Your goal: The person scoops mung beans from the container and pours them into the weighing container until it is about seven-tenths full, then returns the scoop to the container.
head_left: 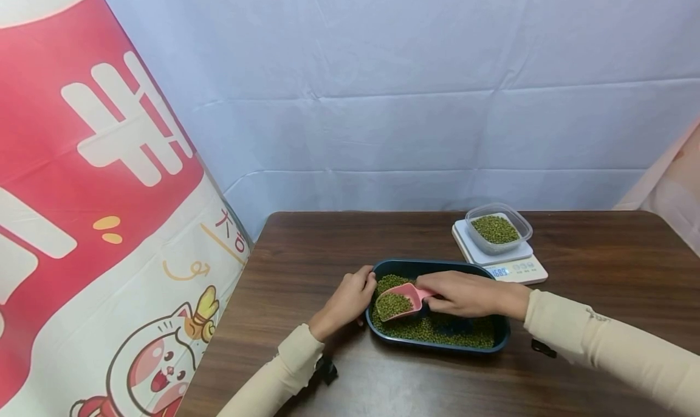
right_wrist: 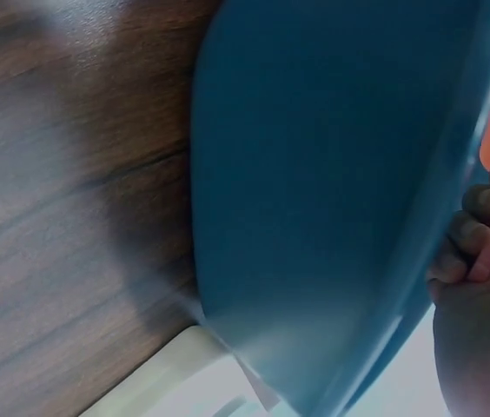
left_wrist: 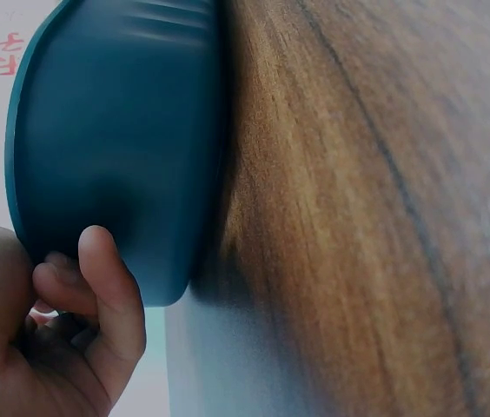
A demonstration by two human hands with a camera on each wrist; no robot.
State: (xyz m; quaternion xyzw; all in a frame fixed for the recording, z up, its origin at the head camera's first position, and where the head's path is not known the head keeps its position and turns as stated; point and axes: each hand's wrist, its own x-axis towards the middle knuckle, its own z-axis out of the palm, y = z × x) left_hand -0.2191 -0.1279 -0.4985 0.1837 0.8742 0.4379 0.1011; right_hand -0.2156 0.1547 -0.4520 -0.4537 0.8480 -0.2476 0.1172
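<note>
A dark blue oval basin point(head_left: 437, 345) holding loose green beans point(head_left: 465, 339) stands on the table. My right hand point(head_left: 465, 292) grips the handle of a pink scoop point(head_left: 417, 293) over the basin, and green beans lie heaped in its bowl. In the right wrist view, fingers point(right_wrist: 469, 230) curl round the pink handle beyond the basin's rim. At the basin's left end, my left hand point(head_left: 350, 294) holds the rim. The left wrist view shows its fingers point(left_wrist: 110, 274) bent against the basin's outer wall point(left_wrist: 123, 130).
Behind the basin's right end sits a white kitchen scale point(head_left: 527, 272) with a lit display. On it stands a clear plastic container point(head_left: 524, 222) with green beans inside. The brown wooden table point(head_left: 317, 241) ends at a pale cloth backdrop point(head_left: 383, 131); a printed red-and-white cloth point(head_left: 54, 161) hangs left.
</note>
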